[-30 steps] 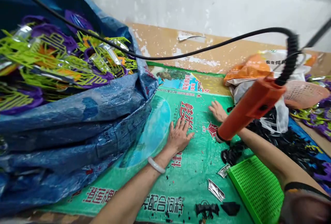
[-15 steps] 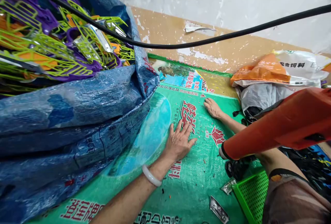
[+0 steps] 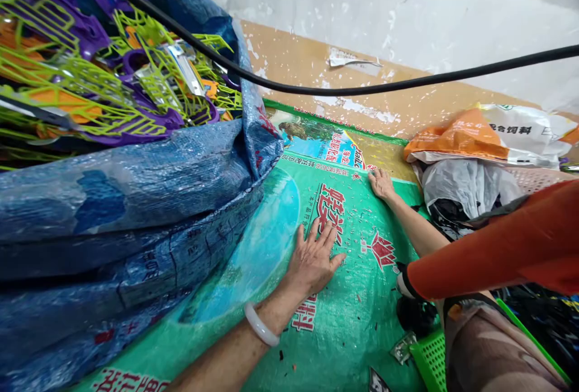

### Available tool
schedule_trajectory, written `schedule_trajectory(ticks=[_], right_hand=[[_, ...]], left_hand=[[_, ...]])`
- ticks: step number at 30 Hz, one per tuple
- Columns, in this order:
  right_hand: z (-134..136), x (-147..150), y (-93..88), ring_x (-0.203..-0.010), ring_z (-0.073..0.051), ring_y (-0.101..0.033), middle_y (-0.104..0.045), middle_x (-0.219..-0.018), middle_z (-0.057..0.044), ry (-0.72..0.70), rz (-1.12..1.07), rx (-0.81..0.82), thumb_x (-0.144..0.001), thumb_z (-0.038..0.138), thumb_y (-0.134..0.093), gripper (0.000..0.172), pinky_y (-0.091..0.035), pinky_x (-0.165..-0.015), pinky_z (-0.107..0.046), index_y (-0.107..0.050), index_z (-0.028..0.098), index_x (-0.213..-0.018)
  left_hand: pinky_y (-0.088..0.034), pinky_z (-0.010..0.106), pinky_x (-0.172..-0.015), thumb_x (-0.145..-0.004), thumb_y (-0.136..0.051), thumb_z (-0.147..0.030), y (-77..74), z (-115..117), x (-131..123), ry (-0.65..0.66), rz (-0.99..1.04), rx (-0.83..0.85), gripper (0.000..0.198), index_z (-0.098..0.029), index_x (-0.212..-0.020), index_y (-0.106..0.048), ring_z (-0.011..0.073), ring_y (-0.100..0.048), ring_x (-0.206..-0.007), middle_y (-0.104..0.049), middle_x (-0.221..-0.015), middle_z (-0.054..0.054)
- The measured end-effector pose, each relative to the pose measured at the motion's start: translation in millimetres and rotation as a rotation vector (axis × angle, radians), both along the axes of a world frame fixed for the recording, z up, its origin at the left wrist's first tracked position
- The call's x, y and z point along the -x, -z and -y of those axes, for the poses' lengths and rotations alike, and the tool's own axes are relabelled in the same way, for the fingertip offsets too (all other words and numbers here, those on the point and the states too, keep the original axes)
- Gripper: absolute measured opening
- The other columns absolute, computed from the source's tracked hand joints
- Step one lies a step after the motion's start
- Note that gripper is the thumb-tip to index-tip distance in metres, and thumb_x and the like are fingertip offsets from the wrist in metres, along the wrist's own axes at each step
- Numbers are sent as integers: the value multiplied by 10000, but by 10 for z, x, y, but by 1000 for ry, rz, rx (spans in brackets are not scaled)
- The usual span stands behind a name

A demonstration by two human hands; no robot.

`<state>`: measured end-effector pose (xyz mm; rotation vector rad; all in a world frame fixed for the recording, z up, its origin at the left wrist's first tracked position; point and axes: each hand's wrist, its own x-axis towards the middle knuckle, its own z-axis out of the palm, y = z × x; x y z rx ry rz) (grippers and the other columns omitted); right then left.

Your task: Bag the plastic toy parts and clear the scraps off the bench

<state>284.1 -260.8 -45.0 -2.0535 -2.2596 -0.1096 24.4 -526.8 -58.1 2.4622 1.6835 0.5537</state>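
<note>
My left hand (image 3: 315, 259), with a pale bangle (image 3: 262, 324) at its wrist, lies flat with fingers spread on a green printed woven sack (image 3: 335, 313). Further up, my right hand (image 3: 382, 184) rests on the same sack near its seam, fingers somewhat apart and holding nothing. Small dark and light bits are scattered over the sack between and around both hands. A large blue woven bag (image 3: 181, 199) stands open just left of my left hand. It is full of lime-green, purple and orange plastic pieces (image 3: 149, 78).
A black cable (image 3: 316, 89) hangs across the view before the wall. At right lie an orange-and-white sack (image 3: 479, 132) and a grey plastic bag (image 3: 470, 187). An orange-red tube-like thing (image 3: 506, 247) crosses above my right forearm. Lower right is a green basket (image 3: 429, 359).
My right hand has slid a little up and right, towards the sack's seam. My left hand stays flat in nearly the same place. The view has shifted slightly.
</note>
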Motion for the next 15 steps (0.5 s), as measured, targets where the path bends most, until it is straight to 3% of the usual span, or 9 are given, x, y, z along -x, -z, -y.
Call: schedule_trajectory(ticks=[3,8,11,15], right_hand=[[-147,201,102,-1470,-299,-305,-352,-1597,-179,-70,15,39,-1053,432,-91,646,-280,-1183,-479,-384,116,-1534],[-157,708,107,-1503,-289,-240,-396,-1597,-101,-413,30,95,-1045,333,-133,596,-214,-1233,-507,-501,156,-1480],[-2,897,29,-1483,-254,-301,-461,-1555,-93,-520,-50,133,-1043,301,-108,614,-238,-1242,-461,-518,137,-1470],[408,913,-73,-1428,-235,-420,-481,-1541,-93,-590,-230,220,-1057,412,-155,617,-328,-1199,-379,-564,132,-1425]], left_hand=[[-250,678,-1190,-1001,-386,-551,-12,5,-3,3,-4,-4,626,-217,-1525,-457,355,-283,-1519,-419,-1591,95],[-246,682,-1191,-995,-401,-552,-35,1,-9,-7,-11,11,626,-238,-1535,-443,361,-286,-1516,-413,-1596,93],[-240,664,-1198,-995,-405,-550,-36,0,-13,-11,-13,16,623,-250,-1539,-436,358,-284,-1517,-388,-1613,83],[-244,640,-1204,-999,-367,-579,-20,7,-17,-29,-31,4,653,-216,-1538,-433,357,-276,-1519,-357,-1630,86]])
